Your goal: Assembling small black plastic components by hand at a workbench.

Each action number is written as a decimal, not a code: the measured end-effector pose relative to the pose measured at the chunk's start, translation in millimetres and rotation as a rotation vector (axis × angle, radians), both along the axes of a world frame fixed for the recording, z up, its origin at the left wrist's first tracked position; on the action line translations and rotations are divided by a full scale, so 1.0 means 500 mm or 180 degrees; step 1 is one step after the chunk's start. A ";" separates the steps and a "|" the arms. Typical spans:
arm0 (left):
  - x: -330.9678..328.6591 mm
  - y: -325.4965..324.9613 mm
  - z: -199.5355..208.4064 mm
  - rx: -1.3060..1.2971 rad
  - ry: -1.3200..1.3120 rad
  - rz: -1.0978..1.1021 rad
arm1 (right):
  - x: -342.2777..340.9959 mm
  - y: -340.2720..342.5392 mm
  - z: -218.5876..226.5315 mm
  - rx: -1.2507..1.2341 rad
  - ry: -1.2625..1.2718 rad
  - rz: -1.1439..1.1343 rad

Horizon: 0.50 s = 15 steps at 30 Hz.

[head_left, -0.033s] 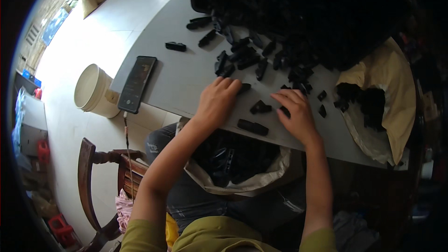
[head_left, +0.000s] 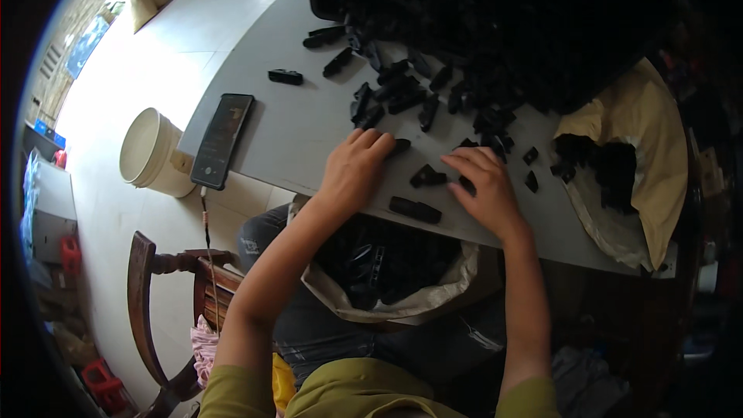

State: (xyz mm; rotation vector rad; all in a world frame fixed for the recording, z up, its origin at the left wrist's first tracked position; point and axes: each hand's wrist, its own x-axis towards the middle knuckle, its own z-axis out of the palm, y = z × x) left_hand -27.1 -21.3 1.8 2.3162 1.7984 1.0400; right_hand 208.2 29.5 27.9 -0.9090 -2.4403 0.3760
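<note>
On the grey table [head_left: 286,139], my left hand [head_left: 352,174] rests with curled fingers on a black plastic part [head_left: 398,147], most of it hidden under the fingertips. My right hand [head_left: 489,190] is bent around a small black plastic piece [head_left: 467,184] that shows between thumb and fingers. A short angular black part [head_left: 427,176] and a longer black part [head_left: 416,210] lie between my hands. Beyond them is a scattered heap of similar black parts [head_left: 402,93]. Below the table's near edge, an open sack [head_left: 402,311] on my lap holds many black parts.
A large black container [head_left: 321,0] stands tipped at the back. At the right lies a cream bag [head_left: 654,155] with black pieces in it. A phone [head_left: 224,139] on a cable lies at the left edge, near a white bucket [head_left: 147,147] and a wooden chair [head_left: 143,294].
The whole view has shifted very slightly. Both hands stay at the same parts, and nothing has visibly been picked up or let go.
</note>
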 end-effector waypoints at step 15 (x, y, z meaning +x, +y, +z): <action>-0.007 -0.014 0.009 -0.0729 -0.1181 -0.1022 | -0.016 -0.032 -0.013 0.0640 0.0241 -0.0632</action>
